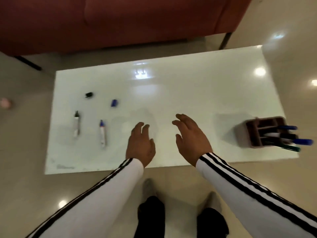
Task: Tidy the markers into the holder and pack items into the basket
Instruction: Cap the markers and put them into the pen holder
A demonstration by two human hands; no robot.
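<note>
Two uncapped markers lie on the left of the white table (188, 93): a black-tipped marker (76, 123) and a blue-tipped marker (102, 133). Beyond them lie a loose black cap (89, 95) and a loose blue cap (114, 103). A brown compartmented holder (262, 132) stands at the right edge with several capped markers (301, 141) sticking out. My left hand (141, 145) and my right hand (191, 139) hover over the table's near middle, both empty with fingers apart. No basket is in view.
A dark red sofa (120, 19) on black legs stands beyond the table. The glossy beige floor (25, 152) surrounds the low table. A small pink object (6, 103) lies on the floor at far left. My legs and feet (149, 188) are below the near edge.
</note>
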